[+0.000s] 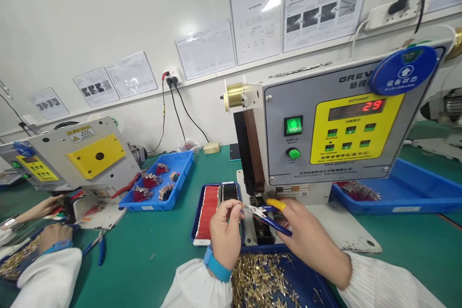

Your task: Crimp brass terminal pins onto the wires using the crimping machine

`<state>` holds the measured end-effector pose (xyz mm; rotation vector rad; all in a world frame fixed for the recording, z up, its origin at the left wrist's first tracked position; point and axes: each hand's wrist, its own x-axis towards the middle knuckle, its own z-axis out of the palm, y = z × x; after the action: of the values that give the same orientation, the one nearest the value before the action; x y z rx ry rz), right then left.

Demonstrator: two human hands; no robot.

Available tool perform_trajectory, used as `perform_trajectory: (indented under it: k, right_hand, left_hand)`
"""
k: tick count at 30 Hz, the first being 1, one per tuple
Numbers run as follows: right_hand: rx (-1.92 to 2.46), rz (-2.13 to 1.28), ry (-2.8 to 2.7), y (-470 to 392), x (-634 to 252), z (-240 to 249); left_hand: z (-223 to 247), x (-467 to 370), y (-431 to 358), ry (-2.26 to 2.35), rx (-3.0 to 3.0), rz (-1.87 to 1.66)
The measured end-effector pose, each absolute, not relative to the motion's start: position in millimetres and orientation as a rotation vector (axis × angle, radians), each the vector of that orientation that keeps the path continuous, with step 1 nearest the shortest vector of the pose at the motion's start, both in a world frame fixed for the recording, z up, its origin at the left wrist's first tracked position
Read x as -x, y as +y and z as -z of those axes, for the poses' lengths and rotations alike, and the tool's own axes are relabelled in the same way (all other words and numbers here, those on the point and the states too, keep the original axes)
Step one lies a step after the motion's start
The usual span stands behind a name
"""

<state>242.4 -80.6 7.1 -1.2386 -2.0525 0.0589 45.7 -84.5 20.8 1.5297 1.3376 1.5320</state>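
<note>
The largest writing is on the grey-faced machine with a white metal body: its brand begins "GREW", the rest covered by a round blue disc with a white arrow and Chinese characters. On its yellow control panel, a red digital display reads "29" above green-lit buttons; a web address beginning "www.gre" runs below, partly blurred. The green rocker switch is labelled "Switch", the round green button "Light". Papers on the wall carry print and photos too small to read. In front of the machine, the right hand, with a yellow cover on one finger, is curled around metal pliers with blue handles. The left hand, wearing a blue wristband, has thumb and forefinger pinched together at the pliers' tips; anything between them is too small to tell. Beneath the hands, a dark blue tray holds loose gold-coloured metal pins. Just left of the machine's base, a smaller blue tray contains red and black strips, the left hand overlapping its view. The machine's body partly hides a blue bin behind it. Farther left, another person's hands work at a similar machine.
</note>
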Motion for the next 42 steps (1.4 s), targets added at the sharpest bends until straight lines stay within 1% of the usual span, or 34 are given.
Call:
perform_trajectory:
  k: [20,29,42]
  right_hand:
    - [1.24,-0.074,-2.066,-81.7,-241.8,-8.9]
    - [1.266,-0.041,-2.107,-83.8,-243.1,-14.4]
    - [1.234,0.037,-2.093,-80.6,-244.4,-8.1]
  left_hand:
    - [-20.0,-45.4,-84.3,1.337,-1.543,-1.559]
    - [-20.6,-45.7,-83.8,1.33,-1.509,-1.551]
    - [-19.3,-45.1,-83.8,1.32,-1.502,-1.554]
